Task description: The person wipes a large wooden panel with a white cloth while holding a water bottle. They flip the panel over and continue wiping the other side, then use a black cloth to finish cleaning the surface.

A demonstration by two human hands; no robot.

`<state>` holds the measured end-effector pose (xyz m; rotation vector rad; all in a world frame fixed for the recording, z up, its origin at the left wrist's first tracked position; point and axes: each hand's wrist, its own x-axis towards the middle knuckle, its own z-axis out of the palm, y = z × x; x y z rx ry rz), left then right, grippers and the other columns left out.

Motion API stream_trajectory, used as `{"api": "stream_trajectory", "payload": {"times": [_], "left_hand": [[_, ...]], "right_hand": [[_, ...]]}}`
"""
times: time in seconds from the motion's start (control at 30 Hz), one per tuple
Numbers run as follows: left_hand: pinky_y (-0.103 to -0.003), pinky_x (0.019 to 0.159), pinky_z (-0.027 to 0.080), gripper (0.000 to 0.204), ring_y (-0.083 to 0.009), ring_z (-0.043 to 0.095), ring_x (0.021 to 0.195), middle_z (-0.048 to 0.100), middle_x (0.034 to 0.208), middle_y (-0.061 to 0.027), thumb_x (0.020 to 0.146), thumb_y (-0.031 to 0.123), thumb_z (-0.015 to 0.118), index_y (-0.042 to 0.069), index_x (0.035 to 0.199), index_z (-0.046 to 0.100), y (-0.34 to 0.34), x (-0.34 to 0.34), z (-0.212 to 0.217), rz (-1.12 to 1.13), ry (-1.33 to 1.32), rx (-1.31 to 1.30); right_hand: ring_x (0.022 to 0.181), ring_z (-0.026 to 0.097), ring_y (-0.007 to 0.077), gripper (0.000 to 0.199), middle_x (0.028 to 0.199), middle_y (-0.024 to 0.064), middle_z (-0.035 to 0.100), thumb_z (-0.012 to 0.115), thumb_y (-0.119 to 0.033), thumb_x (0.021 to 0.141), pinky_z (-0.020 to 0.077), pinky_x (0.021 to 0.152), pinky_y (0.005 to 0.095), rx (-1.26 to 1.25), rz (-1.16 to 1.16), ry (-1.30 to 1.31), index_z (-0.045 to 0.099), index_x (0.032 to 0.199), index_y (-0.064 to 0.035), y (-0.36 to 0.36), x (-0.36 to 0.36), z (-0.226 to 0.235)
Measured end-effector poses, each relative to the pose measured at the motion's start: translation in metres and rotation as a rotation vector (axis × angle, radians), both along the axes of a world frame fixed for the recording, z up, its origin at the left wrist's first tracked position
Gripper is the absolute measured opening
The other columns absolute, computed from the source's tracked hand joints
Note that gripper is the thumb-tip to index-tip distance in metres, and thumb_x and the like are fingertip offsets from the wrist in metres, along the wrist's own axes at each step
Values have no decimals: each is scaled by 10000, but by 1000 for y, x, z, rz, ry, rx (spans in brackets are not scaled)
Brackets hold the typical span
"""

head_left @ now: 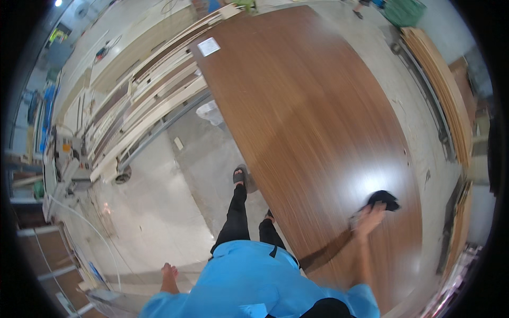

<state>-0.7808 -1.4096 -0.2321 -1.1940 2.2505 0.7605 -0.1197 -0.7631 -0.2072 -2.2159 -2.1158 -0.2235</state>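
One head-worn fisheye view looks steeply down, close over the brown panel (313, 122) and floor (159, 212).

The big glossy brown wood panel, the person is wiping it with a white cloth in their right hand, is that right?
Not quite: the cloth is black, not white. The head view shows the right hand pressing that dark crumpled cloth onto the big glossy brown wood panel; the rest stands.
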Motion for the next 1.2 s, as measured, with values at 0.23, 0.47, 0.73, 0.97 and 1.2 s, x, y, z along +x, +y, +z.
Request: {"api": "stream_trajectory", "payload": {"times": [0.23,0.47,0.73,0.97,1.2], "left_hand": [[-416,889,530,287,-314,682,1011,710,1105,-220,987,167,573,-21,1192,644,315,-148,-74,-878,555,122],[-397,1057,433,406,-268,579,1226,613,1320,-157,1049,244,548,37,1398,539,686,-163,16,-1054,848,698],[-598,1181,241,477,-412,455,1331,512,1417,-235,1058,236,430,-48,1441,439,730,-89,19,-1286,985,618],[-554,1179,260,501,-441,409,1391,506,1445,-227,985,211,534,-21,1425,474,749,-90,41,-1162,1010,675],[-541,1161,313,482,-438,396,1419,511,1458,-194,891,107,631,35,1361,553,794,-80,66,-1523,987,614]], "right_hand": [[1499,290,402,654,1472,172,492,757,-342,816,190,1244,593,-92,1248,508,577,1415,-149,100,-513,31],[1372,472,404,493,1435,213,563,597,-430,981,379,1131,543,37,333,-96,627,1338,-92,404,-402,66],[1460,378,430,519,1538,275,446,632,-149,933,227,1234,542,-211,535,93,542,1402,55,178,-349,-13],[1476,349,374,507,1458,131,530,625,-337,942,244,1215,586,12,1398,195,584,1412,-153,377,-782,31],[1339,517,371,409,1461,156,563,566,-294,1000,395,1123,522,131,471,-336,622,1369,-129,583,-566,49]]}}
